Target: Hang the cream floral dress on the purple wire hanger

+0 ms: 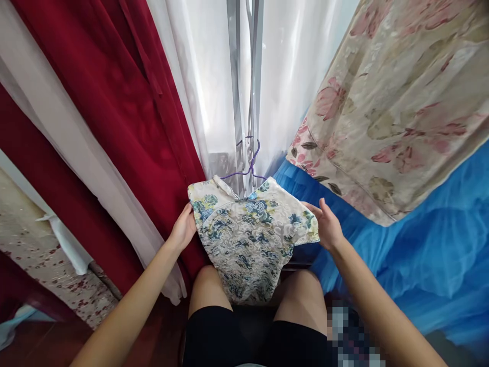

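Note:
A cream top with a blue and green flower print (250, 234) hangs on a purple hanger (250, 165) in front of my knees. My left hand (184, 227) grips its left shoulder edge, fingers curled round the cloth. My right hand (325, 224) touches the right sleeve edge, thumb and fingers closed on the fabric. The lower part of the top drapes down between my bare thighs.
Red curtain (126, 117) hangs at the left, white sheer curtain (206, 76) and a metal window frame (244, 81) behind. A floral pink-and-beige cloth (397, 102) hangs at the right over blue netting (428, 239). Speckled floor (46, 260) shows at the lower left.

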{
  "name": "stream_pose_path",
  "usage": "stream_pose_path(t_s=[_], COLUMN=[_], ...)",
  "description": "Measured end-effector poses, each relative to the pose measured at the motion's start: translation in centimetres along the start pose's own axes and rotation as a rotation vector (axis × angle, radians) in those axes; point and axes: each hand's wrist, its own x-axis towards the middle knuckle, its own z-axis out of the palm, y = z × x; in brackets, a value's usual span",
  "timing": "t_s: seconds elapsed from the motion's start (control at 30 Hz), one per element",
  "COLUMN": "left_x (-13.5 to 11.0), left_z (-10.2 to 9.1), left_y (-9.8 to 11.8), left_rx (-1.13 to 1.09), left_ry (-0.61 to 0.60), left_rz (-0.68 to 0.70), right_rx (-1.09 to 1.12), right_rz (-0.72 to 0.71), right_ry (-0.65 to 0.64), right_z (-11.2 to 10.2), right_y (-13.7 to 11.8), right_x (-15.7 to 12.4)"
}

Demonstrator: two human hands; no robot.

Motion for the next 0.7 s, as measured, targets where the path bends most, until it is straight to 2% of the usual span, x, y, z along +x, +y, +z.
stream_pose_path(t_s=[0.07, 0.17, 0.27, 0.37, 0.47, 0.53, 0.63, 0.7], left_x=[0.8, 1.5, 0.8, -1.0, -3.1, -4.4, -6.0, -6.8], left_z=[1.4, 3.2, 3.7, 2.8, 1.5, 1.1, 1.5, 2.3], left_y=[0.8, 2.5, 4.5, 6.7, 8.4, 9.2, 9.8, 9.7], left_rx=[-0.049, -0.028, 0.019, 0.133, 0.334, 0.503, 0.901, 1.187], left_ry=[-0.011, 0.003, -0.049, -0.079, -0.038, -0.019, -0.034, -0.097], left_rz=[0.034, 0.119, 0.187, 0.207, 0.26, 0.357, 0.596, 0.789], right_rx=[-0.133, -0.263, -0.134, 0.0, 0.065, 0.066, 0.004, -0.059], right_rz=[-0.006, -0.072, -0.139, -0.135, -0.147, -0.18, -0.249, -0.258], right_ry=[-0.016, 0.005, 0.113, 0.21, 0.275, 0.304, 0.356, 0.395], right_z=[0.7, 2.8, 4.5, 5.4, 5.9, 6.1, 6.1, 6.0], right_y=[-1.1, -1.5, -1.3, -1.6, -2.4, -2.9, -2.5, -1.1], right_x=[-1.5, -2.9, -3.4, -3.4, -3.5, -4.2, -6.6, -9.4])
